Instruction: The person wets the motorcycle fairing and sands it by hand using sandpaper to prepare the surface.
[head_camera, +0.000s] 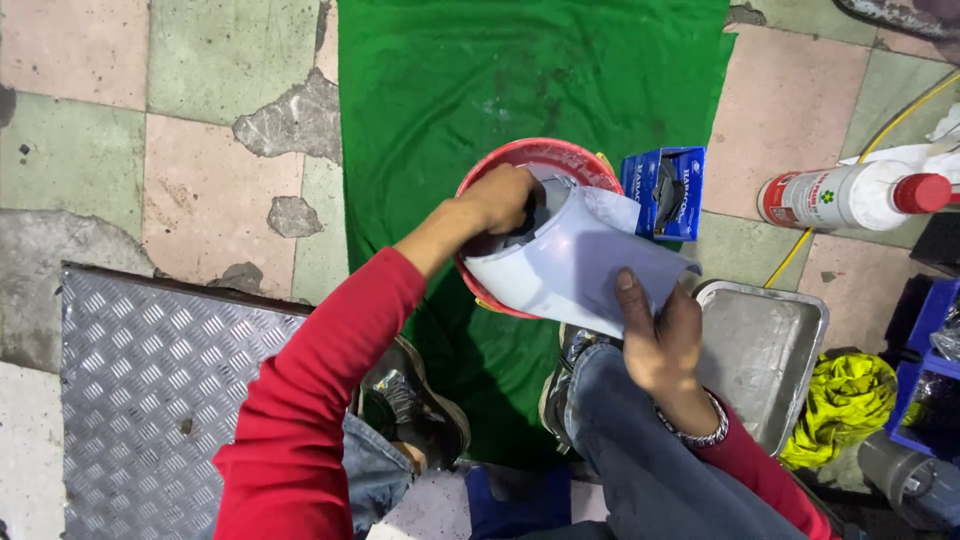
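Hands (660, 335) grip white sheet (575, 255), blue box (665, 193) beside.

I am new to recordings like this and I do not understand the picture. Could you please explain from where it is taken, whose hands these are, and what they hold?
The one picture comes from a camera worn on a person's head, looking down at their own arms in red sleeves. The right hand grips the edge of a pale curved plastic piece. The left hand reaches inside that piece, over a red bucket; its fingers are hidden. The bucket stands on a green cloth spread on a tiled floor. Nearby lie a blue box, a white bottle with a red cap, a metal tray and a yellow rag.
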